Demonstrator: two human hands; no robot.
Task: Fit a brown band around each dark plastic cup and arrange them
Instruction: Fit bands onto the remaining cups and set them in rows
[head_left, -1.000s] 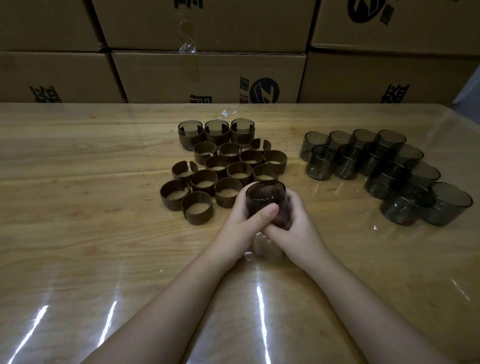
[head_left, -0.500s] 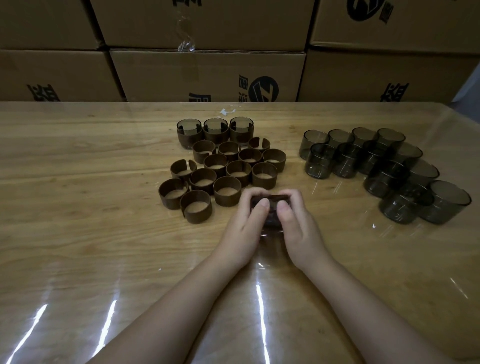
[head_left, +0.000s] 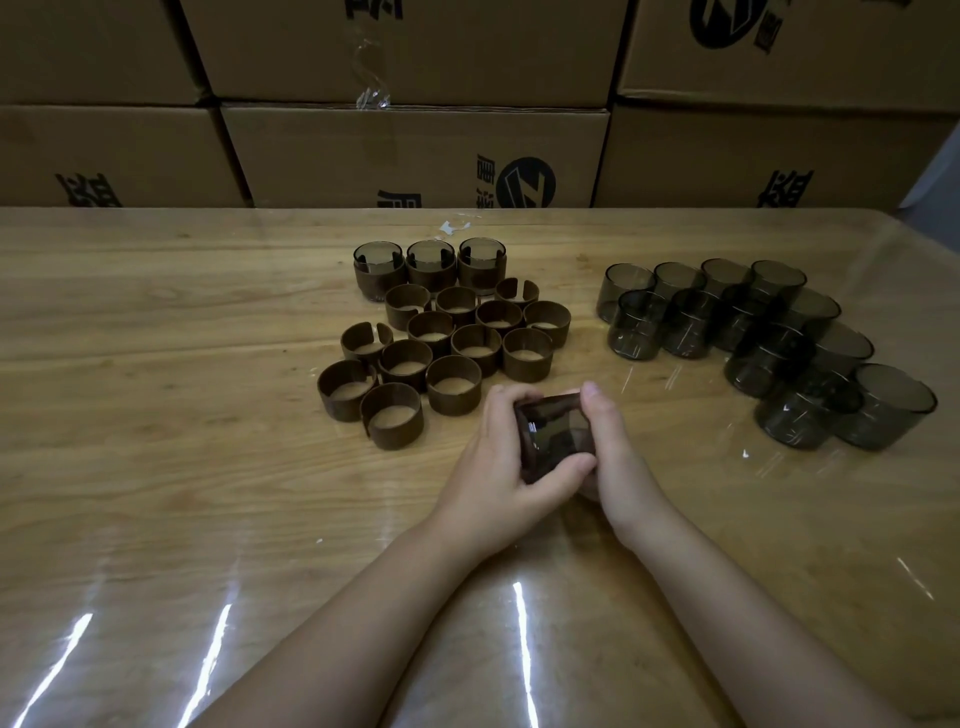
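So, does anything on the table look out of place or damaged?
Nothing spilled or broken. Two small oddities: a scrap of clear tape lies on the table behind the banded cups, and loose tape peels off a cardboard box.

Bare table (head_left: 156, 415) lies open left of the brown bands (head_left: 447, 348). An open lane runs between bands and unbanded cups (head_left: 753, 332). Cardboard boxes (head_left: 415, 150) wall the far edge.

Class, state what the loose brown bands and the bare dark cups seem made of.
The brown bands: matte, perhaps wood-look or leathery sheet; dull, unreflective, with a split. The bare cups: smoky translucent plastic, glossy; highlights, and neighbours show through.
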